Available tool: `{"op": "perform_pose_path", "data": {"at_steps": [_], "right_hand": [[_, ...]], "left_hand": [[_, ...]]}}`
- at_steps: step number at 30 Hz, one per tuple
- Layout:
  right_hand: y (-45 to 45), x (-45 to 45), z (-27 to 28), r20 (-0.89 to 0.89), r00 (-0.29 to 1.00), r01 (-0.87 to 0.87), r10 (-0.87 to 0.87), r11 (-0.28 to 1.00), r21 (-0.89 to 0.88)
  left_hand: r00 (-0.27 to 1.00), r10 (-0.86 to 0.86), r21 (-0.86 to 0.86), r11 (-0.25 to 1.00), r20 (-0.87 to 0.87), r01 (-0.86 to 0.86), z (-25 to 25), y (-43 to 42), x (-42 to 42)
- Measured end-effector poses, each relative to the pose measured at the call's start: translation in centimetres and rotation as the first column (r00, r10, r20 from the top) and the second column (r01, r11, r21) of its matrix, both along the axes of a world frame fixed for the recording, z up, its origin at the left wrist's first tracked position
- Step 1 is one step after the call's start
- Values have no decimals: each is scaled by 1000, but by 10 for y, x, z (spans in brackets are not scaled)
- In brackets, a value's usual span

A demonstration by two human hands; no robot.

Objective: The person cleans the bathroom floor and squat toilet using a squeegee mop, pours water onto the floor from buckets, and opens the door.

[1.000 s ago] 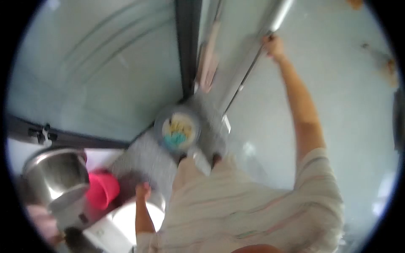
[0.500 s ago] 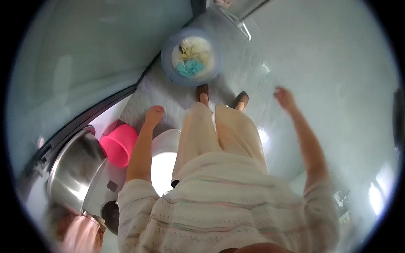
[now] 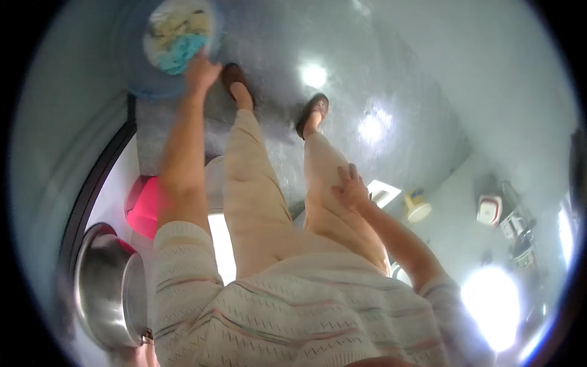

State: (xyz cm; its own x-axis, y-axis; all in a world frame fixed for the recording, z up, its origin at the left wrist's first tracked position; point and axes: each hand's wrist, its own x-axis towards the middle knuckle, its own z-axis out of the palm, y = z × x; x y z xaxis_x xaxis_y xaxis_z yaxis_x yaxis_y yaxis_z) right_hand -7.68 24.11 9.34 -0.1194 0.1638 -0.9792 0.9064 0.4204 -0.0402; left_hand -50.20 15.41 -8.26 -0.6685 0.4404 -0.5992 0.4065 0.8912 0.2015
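Observation:
My left hand reaches to the near rim of a blue basin at the upper left. Its fingers lie against the teal cloth; whether they grip it is too small to tell. Pale yellowish cloths sit beside the teal one in whitish contents. My right hand rests on my right thigh near the knee, fingers spread, holding nothing.
A pink bucket and a large steel pot stand at the lower left, beside a dark door frame. A yellow and white object and a white-red item are on the right.
The long rod is out of my right hand, which has come down onto my thigh. My left hand has moved forward to the basin. The view has shifted, with the basin now farther left.

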Motion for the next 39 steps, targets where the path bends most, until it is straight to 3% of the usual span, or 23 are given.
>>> {"op": "perform_pose_path", "data": {"at_steps": [1, 3, 5, 7, 9, 14, 20, 23, 26, 27, 29, 34, 38, 39], "right_hand": [[2, 5, 1, 1, 1000, 23, -23, 1000, -13], [5, 22, 1, 6, 998, 67, -67, 997, -42], [1, 53, 0, -88, 989, 117, -119, 993, -22], [-8, 68, 1, -138, 976, 170, -171, 985, -17], [-16, 79, -1, -140, 963, 235, -232, 972, 7], [-55, 91, 8, -152, 917, 368, -369, 929, -34], [-112, 132, 22, -69, 845, 535, -531, 843, 64], [-122, 169, 27, 58, 820, 562, -569, 820, 107], [-139, 222, 14, 181, 751, 619, -635, 772, 141], [-147, 241, 9, 221, 719, 644, -659, 751, 146], [-160, 268, 1, 223, 723, 638, -653, 756, 146], [-176, 337, -12, 125, 714, 670, -689, 724, 163], [-203, 374, -19, 41, 636, 763, -771, 636, 119], [-205, 383, -21, 33, 613, 782, -789, 613, 111]], "left_hand": [[997, 31, -21, 999, 66, -29, -18, 7, -1], [991, 64, -25, 997, -114, -67, -51, 9, 6], [998, -14, -139, 990, -62, 6, -65, 2, -5], [982, 184, -66, 980, -36, -186, -20, 35, 7], [986, 148, -79, 985, -77, -154, -61, 26, -10], [953, 283, -3, 959, 110, -285, -5, 62, 51], [964, 86, 53, 993, 250, -102, -30, 50, 105], [968, 30, 105, 993, 248, -58, -40, 43, 141], [963, -186, 158, 975, 196, 157, -45, 48, 186], [964, -186, 101, 980, 189, 169, -36, 57, 211], [965, -200, -21, 978, 171, 207, -8, 82, 261], [901, -427, 142, 899, 75, 414, -57, 78, 357], [858, -466, -115, 861, 214, 496, -38, 98, 478], [779, -613, 0, 786, 132, 619, -54, 95, 503]]}}
